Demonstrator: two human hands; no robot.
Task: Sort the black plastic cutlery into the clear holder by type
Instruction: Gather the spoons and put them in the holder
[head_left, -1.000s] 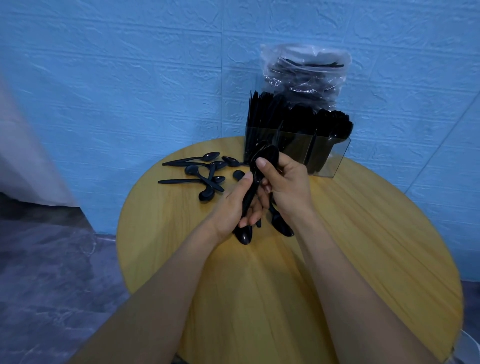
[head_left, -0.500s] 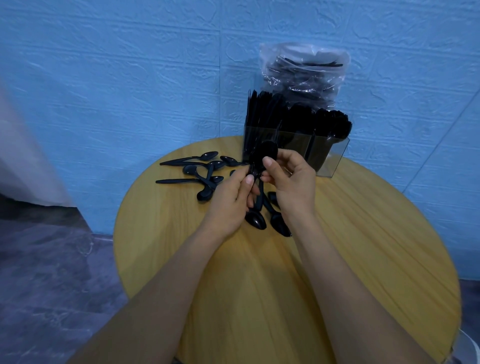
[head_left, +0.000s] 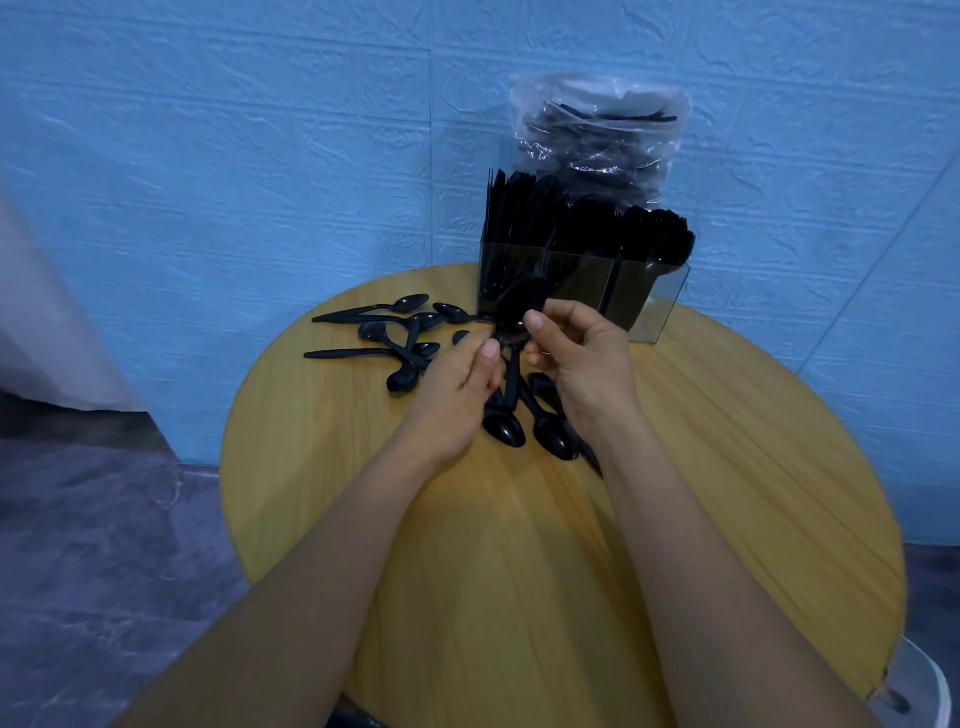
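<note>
1. Left hand (head_left: 457, 384): above the table (head_left: 727, 493), fingers curled round a spoon (head_left: 511, 384) hanging bowl-down.
2. Right hand (head_left: 582, 364): close beside the left, thumb and fingers pinching a bunch of spoons (head_left: 519, 306) held bowls-up, just in front of the holder (head_left: 660, 306).
3. Holder: clear, divided, at the table's far edge, packed with upright black cutlery.
4. Loose spoons (head_left: 395, 338): scattered on the table left of the hands; two more (head_left: 550, 436) lay under the right wrist.
5. Bag (head_left: 597, 140): clear plastic, with more cutlery, behind the holder.
</note>
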